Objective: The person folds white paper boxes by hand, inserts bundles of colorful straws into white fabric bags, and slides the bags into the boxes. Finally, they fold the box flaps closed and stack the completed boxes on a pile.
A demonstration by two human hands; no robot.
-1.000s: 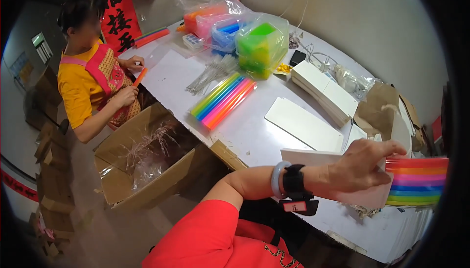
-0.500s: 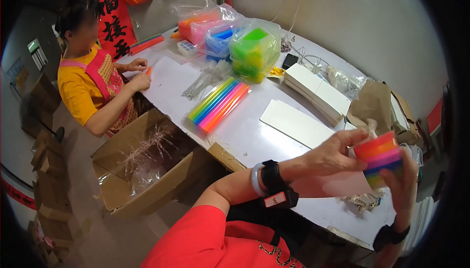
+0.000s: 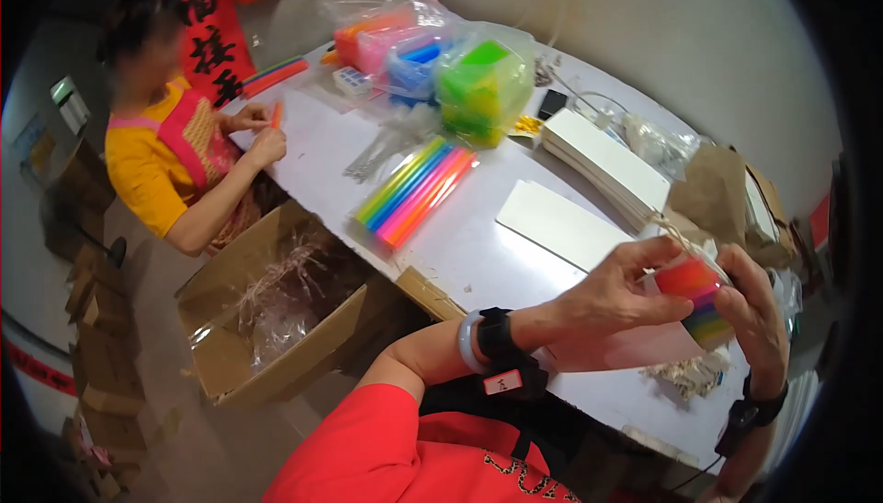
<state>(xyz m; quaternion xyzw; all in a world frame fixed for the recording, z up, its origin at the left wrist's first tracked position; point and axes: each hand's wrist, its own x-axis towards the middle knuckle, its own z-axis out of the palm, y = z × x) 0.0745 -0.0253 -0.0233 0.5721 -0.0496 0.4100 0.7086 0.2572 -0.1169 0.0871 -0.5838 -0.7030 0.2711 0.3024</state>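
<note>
At the right end of the desk (image 3: 474, 270), the rainbow pack (image 3: 705, 306) lies between the two hands, with the left hand (image 3: 618, 293) clamped on its left side and the right hand (image 3: 757, 312) on its right, neither clearly nearer. Its colour bands run roughly left to right, red farthest from the body; a pale panel (image 3: 612, 347) stretches leftward from it, below the left hand.

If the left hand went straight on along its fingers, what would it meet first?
The rainbow bundle, which the left hand seems to touch. The right hand looks next beyond it, though depth there is hard to judge.
</note>
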